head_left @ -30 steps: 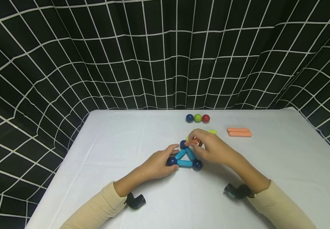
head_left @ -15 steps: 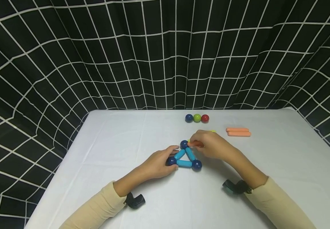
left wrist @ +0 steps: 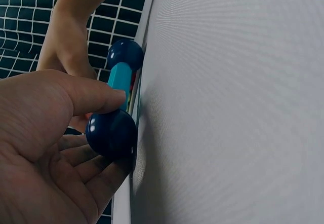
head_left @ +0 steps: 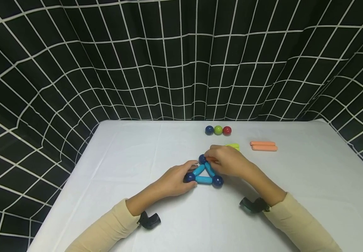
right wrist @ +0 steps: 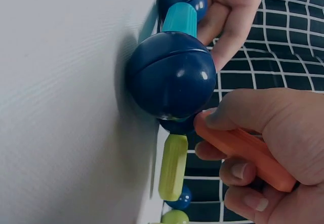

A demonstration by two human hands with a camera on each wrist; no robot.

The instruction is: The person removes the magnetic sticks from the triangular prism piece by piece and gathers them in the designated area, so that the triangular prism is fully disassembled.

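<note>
A flat triangle of three light blue magnetic rods (head_left: pixel 204 180) joined by dark blue balls lies on the white table. My left hand (head_left: pixel 172 181) holds its left ball (left wrist: pixel 111 133), thumb on top by the rod and fingers behind. In my right hand (head_left: pixel 230 161) is an orange magnetic rod (right wrist: pixel 248 150), pinched between thumb and fingers. The rod's end is at the far ball (head_left: pixel 202 159), seemingly touching it; in the right wrist view the near right ball (right wrist: pixel 172 77) partly covers that spot.
Beyond the right hand lie yellow-green rods (head_left: pixel 233 146), partly hidden by it. Two orange rods (head_left: pixel 264 146) rest side by side further right. Near the back edge a blue ball (head_left: pixel 209 130), a green ball (head_left: pixel 218 130) and a red ball (head_left: pixel 227 131) stand in a row.
My right wrist has swung a little to the left and the hand has turned, keeping the orange rod by the far ball. The left hand and the triangle have stayed in place.
</note>
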